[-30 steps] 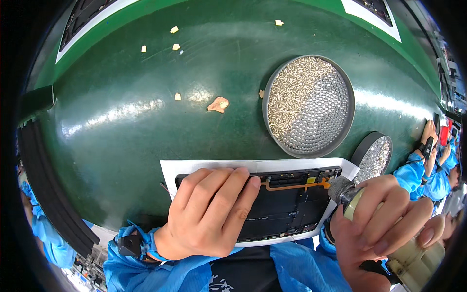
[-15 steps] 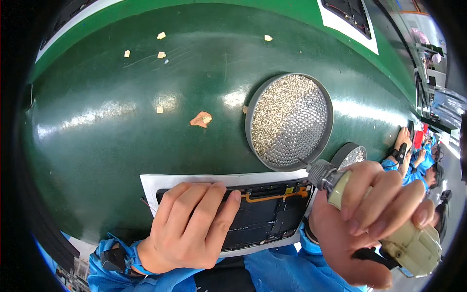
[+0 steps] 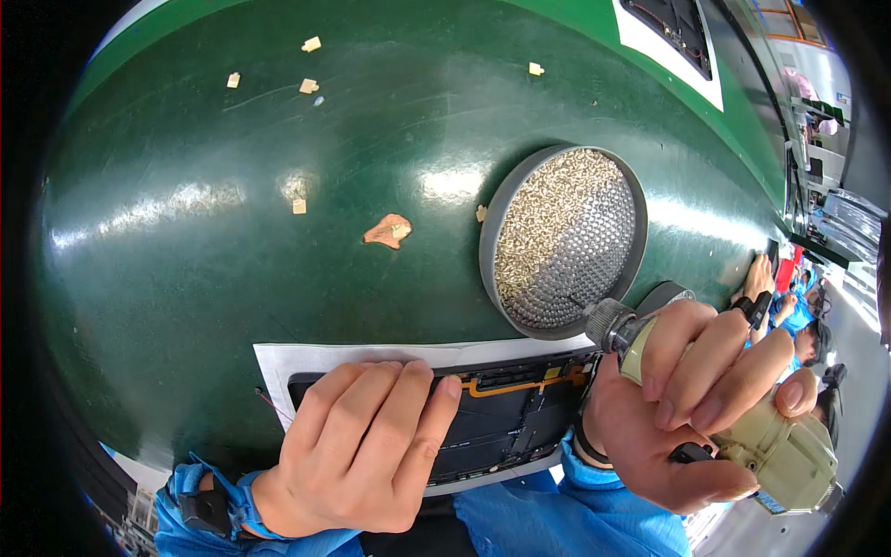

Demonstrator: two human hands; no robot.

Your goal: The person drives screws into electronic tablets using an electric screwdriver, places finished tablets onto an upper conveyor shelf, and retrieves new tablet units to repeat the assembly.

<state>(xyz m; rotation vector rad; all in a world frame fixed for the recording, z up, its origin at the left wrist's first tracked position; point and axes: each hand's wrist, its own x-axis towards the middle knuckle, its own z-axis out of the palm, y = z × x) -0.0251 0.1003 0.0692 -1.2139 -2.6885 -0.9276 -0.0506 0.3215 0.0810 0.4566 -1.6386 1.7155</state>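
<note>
A pale yellow-green electric screwdriver (image 3: 787,457) is wrapped in the fingers of my right hand (image 3: 682,399). Its clear nose (image 3: 610,325) points left, and the dark bit reaches over the lower right rim of a round grey dish (image 3: 488,255). Many tiny screws (image 3: 552,200) fill the dish's left part, and a dimpled grey bottom shows on the right. My left hand (image 3: 367,446) lies over the left part of an opened black tablet (image 3: 506,427), its fingers stretched across the upper edge. An orange flex cable (image 3: 497,384) runs along that edge.
The tablet lies on a white sheet (image 3: 274,371). Behind the screwdriver stands a smaller grey dish (image 3: 664,294). Pale yellow bits (image 3: 308,86) and a brownish scrap (image 3: 385,232) dot the green table. Another device (image 3: 673,28) sits far right; a co-worker's hand (image 3: 759,277) is at the right edge.
The view has shifted slightly, so the dish appears a little farther right and the tablet a little lower. The bit is still over the dish, and my left hand still rests on the tablet.
</note>
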